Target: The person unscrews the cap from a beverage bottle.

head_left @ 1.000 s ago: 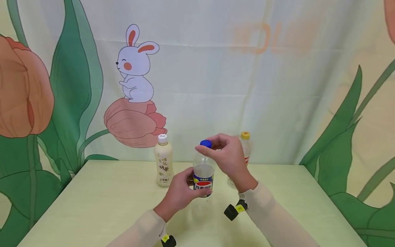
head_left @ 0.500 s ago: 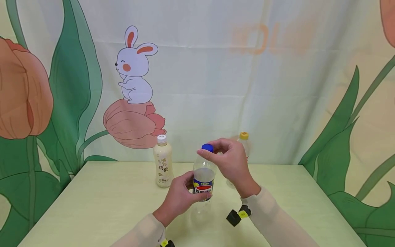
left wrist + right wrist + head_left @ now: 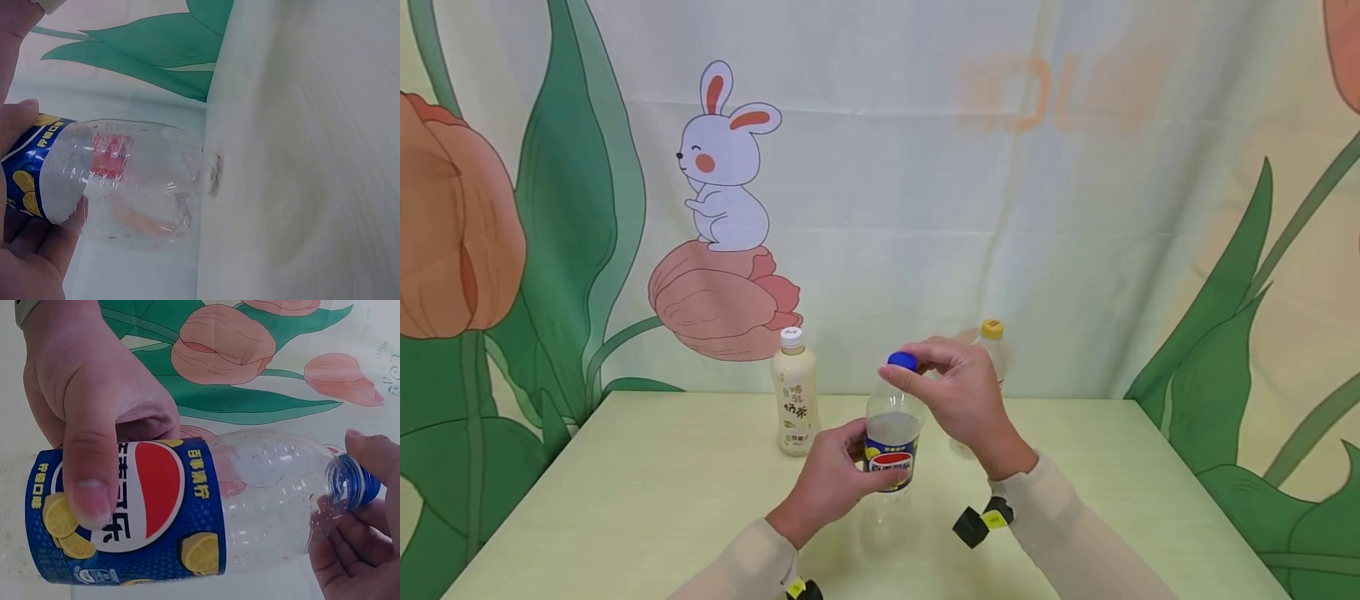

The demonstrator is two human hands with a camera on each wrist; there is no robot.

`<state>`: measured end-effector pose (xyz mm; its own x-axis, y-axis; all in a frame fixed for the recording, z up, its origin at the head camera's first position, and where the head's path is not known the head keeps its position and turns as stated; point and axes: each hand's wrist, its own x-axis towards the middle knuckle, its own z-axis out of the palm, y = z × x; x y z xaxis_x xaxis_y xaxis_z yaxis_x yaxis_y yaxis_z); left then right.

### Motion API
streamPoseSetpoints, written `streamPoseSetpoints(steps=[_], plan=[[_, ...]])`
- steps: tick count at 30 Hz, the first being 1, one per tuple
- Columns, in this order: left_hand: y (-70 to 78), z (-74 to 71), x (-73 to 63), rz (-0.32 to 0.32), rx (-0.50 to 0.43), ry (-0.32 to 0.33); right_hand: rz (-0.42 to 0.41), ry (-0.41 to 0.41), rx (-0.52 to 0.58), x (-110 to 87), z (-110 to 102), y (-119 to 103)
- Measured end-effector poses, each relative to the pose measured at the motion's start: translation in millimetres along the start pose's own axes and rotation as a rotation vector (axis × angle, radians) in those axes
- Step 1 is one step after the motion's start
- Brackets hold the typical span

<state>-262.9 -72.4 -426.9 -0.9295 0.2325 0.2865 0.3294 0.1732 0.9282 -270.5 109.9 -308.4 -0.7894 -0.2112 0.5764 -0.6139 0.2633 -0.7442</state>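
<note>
A clear plastic Pepsi bottle (image 3: 891,408) with a blue lemon-patterned label (image 3: 159,506) stands roughly upright between both hands in the head view. My left hand (image 3: 829,473) grips it round the label, thumb across the front. At the top, my right hand (image 3: 958,390) pinches the blue cap (image 3: 902,360) between thumb and fingers. In the right wrist view the cap (image 3: 359,482) sits at the bottle's mouth. The left wrist view has the clear base (image 3: 150,187) close to the table; whether it touches cannot be told. The bottle looks drained of drink.
A milk-tea bottle (image 3: 796,400) with a white cap stands at the back left of the pale table (image 3: 647,483). Behind my right hand is a clear bottle with a yellow cap (image 3: 992,329), partly hidden. A printed curtain (image 3: 880,208) hangs behind the table.
Over the last second the bottle and both hands have come slightly lower in the head view. The left hand keeps its grip, and the right hand's fingers stay at the cap.
</note>
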Motion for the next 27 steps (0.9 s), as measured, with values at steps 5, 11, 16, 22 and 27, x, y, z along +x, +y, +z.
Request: streamPoseSetpoints(steps=[5, 11, 16, 22, 27], plan=[[0.0, -2.5, -0.4, -0.01, -0.018, -0.021, -0.026, -0.052, 0.025, 2.3, -1.7, 2.4], [-0.5, -3.9, -1.4, -0.018, -0.039, -0.038, -0.058, -0.152, 0.07, 7.5, -5.2, 7.3], [-0.1, -5.3, -1.6, -0.033, -0.035, -0.063, -0.071, -0.261, 0.14, 11.1, -10.7, 13.1], [-0.7, -5.9, -0.2, -0.017, -0.059, -0.095, -0.069, -0.406, 0.199, 15.3, -17.7, 17.9], [-1.1, -6.3, -0.4, -0.012, -0.056, -0.101, -0.005, -0.478, 0.221, 16.7, -19.6, 16.8]])
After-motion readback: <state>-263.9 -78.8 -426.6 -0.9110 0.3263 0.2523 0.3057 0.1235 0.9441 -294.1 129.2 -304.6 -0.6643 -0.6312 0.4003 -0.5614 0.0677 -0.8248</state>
